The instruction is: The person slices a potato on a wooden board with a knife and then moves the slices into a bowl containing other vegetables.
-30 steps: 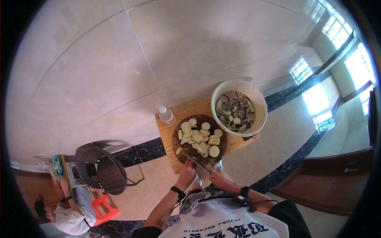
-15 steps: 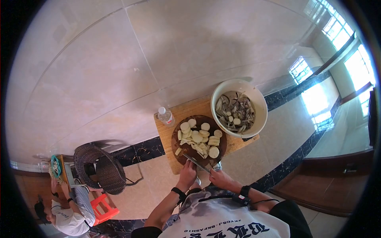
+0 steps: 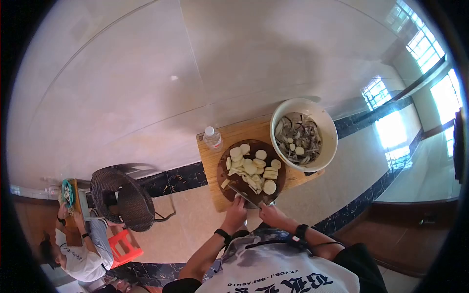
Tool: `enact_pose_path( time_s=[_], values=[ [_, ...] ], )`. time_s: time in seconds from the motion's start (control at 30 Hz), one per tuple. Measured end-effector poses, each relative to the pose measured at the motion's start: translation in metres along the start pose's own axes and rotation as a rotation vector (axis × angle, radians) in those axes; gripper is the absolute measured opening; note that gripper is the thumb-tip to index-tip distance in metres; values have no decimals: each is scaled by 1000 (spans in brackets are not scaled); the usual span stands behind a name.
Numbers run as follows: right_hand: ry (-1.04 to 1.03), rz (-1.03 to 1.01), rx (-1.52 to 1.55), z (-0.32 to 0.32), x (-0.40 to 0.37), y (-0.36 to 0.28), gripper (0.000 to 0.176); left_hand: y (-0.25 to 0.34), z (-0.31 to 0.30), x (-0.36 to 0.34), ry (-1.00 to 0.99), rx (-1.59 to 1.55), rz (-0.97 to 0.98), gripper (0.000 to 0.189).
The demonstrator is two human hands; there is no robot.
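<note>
A round dark wooden chopping board (image 3: 278, 184) lies on the wooden table, bearing pale round vegetable slices (image 3: 250, 167) and a heap of thin cut strips (image 3: 253, 182). My right hand (image 3: 271, 215) is closed round the handle of a kitchen knife (image 3: 244, 195). Its blade points left and away, over the near part of the board. My left hand (image 3: 237, 211) is closed at the board's near edge, beside the blade. A small pale bit shows at its fingertips, too small to name surely. One loose pale piece (image 3: 225, 183) lies left of the knife tip.
A white basin (image 3: 330, 141) with dark-edged strips and several round slices in liquid stands at the table's right. A clear plastic bottle (image 3: 213, 138) stands on the wooden table (image 3: 209, 168). Leftward are a wicker chair (image 3: 115, 198), a red stool (image 3: 125, 249) and a seated person (image 3: 85, 261).
The view has shifted, so the table and its things appear slightly further right. My left hand's fingers have moved onto the board's edge, near the blade. The right hand keeps the knife.
</note>
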State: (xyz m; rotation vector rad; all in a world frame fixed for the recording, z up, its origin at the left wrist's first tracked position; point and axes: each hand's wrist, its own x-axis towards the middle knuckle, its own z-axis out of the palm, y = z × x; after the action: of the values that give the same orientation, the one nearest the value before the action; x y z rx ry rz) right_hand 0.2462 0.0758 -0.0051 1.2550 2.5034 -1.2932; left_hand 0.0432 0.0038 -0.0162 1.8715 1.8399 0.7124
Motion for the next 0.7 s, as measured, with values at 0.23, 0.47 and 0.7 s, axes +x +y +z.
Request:
enact_pose_path(
  time_s=[0.23, 0.47, 0.7],
  values=[
    [-28, 40, -9, -7, 10, -13, 23, -6, 5, -3, -27, 144, 95, 30],
    [53, -121, 10, -29, -8, -26, 23, -14, 12, -2, 21, 128, 109, 31],
    [55, -78, 89, -38, -18, -26, 26, -17, 13, -6, 16, 143, 150, 44]
  ],
)
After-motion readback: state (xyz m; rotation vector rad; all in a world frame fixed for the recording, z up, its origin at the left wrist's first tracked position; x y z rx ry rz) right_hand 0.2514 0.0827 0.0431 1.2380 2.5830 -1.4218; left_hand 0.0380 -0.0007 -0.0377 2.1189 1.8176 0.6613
